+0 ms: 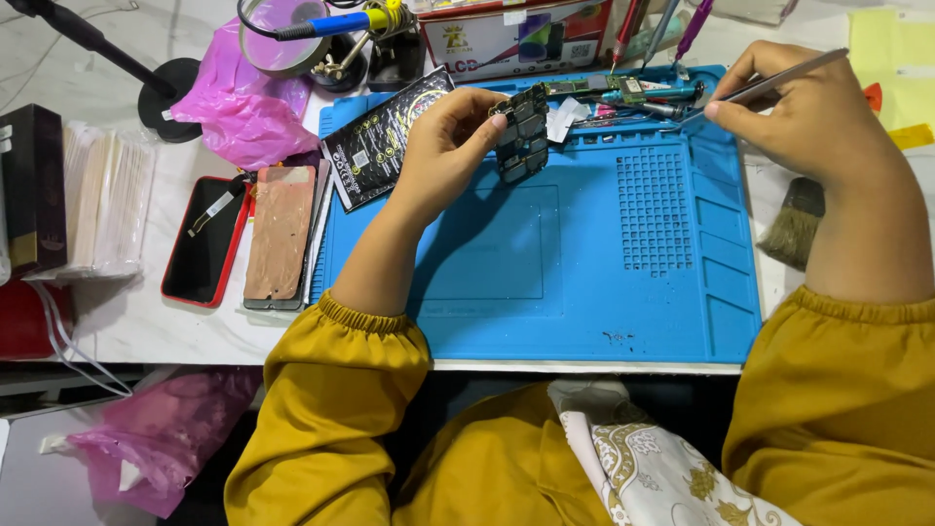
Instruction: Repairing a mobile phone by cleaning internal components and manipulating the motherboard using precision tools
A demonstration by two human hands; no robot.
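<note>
At the far left lies one stack of pale strips [107, 200], then one red-edged phone [205, 239] and one copper-backed panel [280, 232] side by side. One pink bag [243, 107] sits behind them. On the single blue mat [545, 312], the left hand [443, 146] has its fingers clamped on one dark circuit board [523, 131], held upright above the mat. The right hand [808, 112] pinches one metal tool [769, 83], tip near the mat's far edge. One brush [794, 224] lies beside it.
</note>
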